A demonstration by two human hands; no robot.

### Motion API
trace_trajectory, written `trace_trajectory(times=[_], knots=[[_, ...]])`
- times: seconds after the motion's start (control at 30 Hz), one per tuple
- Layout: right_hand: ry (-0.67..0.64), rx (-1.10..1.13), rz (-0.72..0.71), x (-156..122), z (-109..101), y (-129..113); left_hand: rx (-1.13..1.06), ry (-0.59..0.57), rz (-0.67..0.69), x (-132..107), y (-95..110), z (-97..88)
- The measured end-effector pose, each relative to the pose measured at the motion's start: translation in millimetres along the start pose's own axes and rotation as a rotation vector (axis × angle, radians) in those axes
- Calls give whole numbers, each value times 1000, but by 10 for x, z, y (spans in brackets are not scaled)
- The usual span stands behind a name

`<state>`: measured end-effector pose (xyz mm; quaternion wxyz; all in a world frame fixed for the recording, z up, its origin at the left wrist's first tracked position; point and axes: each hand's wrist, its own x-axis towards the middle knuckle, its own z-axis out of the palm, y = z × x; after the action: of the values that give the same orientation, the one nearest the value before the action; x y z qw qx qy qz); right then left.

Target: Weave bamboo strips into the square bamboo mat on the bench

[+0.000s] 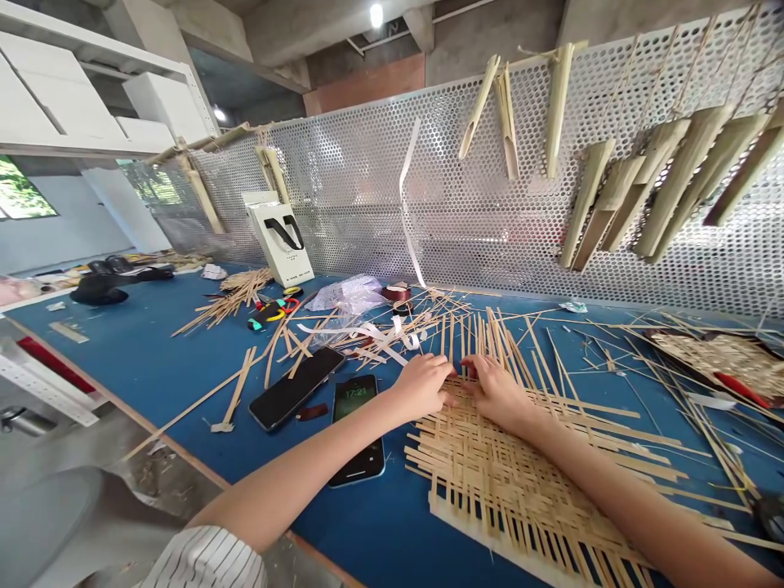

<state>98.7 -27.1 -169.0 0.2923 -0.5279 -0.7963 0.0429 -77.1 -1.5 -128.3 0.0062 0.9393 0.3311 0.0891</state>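
Closest to us, a woven bamboo mat (520, 490) lies flat on the blue table (116, 359), its free strip ends fanning out past the far edge. Our left hand (422, 388) and right hand (497, 392) rest on that far edge, both narrow and curled, with the fingertips almost meeting among the strips; whether they pinch one, we cannot tell. We judge the mat light and springy, its thin, loosely crossed strips apt to slip apart, so it is best taken by the denser woven part and not by the free ends.

Just left of it sit a lit phone (355, 400) and a black phone (296, 388). Farther off, loose bamboo strips (229, 304) lie scattered near white ribbon (367, 333), a plastic bag (346, 294), and a tool with coloured handles (273, 312). To the right, a dark tray (679, 343) holds another woven piece (716, 359). Beyond stand a white box (282, 243) and a perforated metal panel (429, 212) hung with bamboo tubes (508, 122).
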Motion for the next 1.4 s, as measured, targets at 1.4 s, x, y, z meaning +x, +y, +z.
trace_trajectory(times=[1.4], knots=[[-6, 29, 241, -616, -717, 498, -246, -13, 88, 202, 438, 2]])
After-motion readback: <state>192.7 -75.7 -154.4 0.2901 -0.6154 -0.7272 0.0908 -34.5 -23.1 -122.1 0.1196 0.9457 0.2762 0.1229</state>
